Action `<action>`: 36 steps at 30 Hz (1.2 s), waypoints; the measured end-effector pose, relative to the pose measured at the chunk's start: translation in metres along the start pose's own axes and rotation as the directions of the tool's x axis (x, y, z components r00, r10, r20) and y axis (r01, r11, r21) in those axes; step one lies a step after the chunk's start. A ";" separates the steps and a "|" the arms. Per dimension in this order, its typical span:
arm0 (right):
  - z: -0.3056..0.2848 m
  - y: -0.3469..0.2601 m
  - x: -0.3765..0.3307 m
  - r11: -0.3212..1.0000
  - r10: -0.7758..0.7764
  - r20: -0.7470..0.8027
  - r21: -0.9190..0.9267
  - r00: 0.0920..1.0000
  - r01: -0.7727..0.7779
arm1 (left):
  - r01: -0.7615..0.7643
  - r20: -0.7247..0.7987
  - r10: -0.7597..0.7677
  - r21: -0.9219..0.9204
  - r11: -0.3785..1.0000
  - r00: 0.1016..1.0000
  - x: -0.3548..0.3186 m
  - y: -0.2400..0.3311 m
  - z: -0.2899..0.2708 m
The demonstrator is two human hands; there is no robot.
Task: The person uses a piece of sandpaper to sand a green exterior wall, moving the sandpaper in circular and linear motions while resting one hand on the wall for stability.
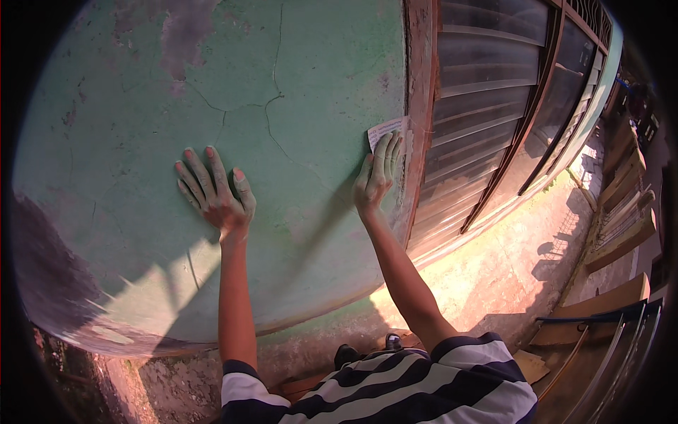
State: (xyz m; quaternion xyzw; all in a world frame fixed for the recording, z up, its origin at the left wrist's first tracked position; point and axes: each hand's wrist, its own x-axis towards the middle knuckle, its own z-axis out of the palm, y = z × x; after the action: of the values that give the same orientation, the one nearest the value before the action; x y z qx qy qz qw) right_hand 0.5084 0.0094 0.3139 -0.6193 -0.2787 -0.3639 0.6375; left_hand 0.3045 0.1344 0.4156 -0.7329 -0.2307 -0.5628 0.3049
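Pressed flat to a pale green painted plaster wall with the left hand, empty, its fingers and thumb spread apart, skin coated in chalky grey-green dust. Closed on a small, thin, pale sheet with the right hand, equally dusty, fingers together across the printed face. Held there against the plaster, close to the wall's right edge and just beside a reddish-brown, rough wooden window frame; probably paper, though too small in view to be sure.

Smooth in places, split elsewhere by thin branching cracks, and worn to a rough grey patch near the top and a broad, dark purplish patch at lower left. Crossed low down by jagged sunlight and shadow.

Beyond the frame, long horizontal slats of dull glass, with a curled dark metal grille at the upper corner. Below, a coarse pinkish concrete floor, brightly sunlit. Along the right, flat brown wooden planks and a slim blue pole. At the bottom, a navy-and-white striped cloth shirt, with dark shoes just past its hem.
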 end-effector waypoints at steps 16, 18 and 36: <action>0.027 -0.077 0.053 0.989 0.144 -0.259 0.073 0.955 -0.130 | 0.016 0.031 -0.014 -0.066 0.998 0.999 -0.003 -0.002 -0.001; 0.028 -0.067 0.035 0.995 0.104 -0.246 0.031 0.964 -0.099 | 0.007 0.032 -0.005 -0.079 0.997 0.999 -0.004 -0.004 -0.002; 0.050 -0.098 -0.045 0.984 0.176 -0.198 0.053 0.964 -0.169 | -0.018 0.076 0.029 -0.143 0.990 0.997 -0.002 -0.007 -0.006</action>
State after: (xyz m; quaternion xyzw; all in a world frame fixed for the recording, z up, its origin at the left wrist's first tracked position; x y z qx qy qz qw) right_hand 0.4081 0.0677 0.3394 -0.5897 -0.1640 -0.3629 0.7026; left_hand 0.2950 0.1350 0.4161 -0.7767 -0.1932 -0.5453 0.2492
